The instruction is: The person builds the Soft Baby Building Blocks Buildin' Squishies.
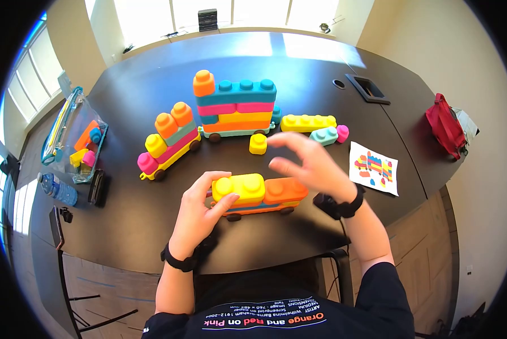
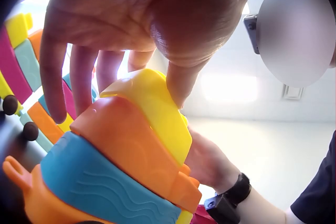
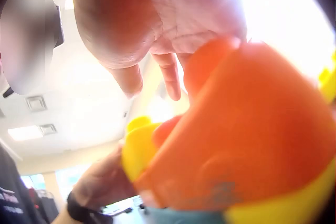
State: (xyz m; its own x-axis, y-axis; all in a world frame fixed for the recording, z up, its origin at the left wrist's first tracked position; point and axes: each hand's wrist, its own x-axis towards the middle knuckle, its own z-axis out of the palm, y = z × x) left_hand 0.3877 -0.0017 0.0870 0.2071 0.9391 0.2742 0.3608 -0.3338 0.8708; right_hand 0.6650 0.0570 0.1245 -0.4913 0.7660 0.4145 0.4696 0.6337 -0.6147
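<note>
Near the front of the table stands a toy wagon built of blocks, with a blue wavy block [image 2: 105,179] low down and an orange block [image 1: 285,192] at its right end. A yellow block [image 1: 239,188] sits on its left end. My left hand [image 1: 198,204] holds that yellow block, thumb on the near side and fingers on the far side. My right hand [image 1: 311,162] is raised over the wagon's right end, fingers loosely bent and holding nothing. Just left of its fingertips, a small yellow block [image 1: 258,144] lies on the table.
Behind are a tall block wagon [image 1: 236,108] and a smaller one [image 1: 169,141]. A long yellow block [image 1: 308,122], a mint block [image 1: 324,135] and a picture sheet [image 1: 373,168] lie right. A clear bag [image 1: 78,135] and water bottle [image 1: 58,189] stand left; a red bag [image 1: 445,125], far right.
</note>
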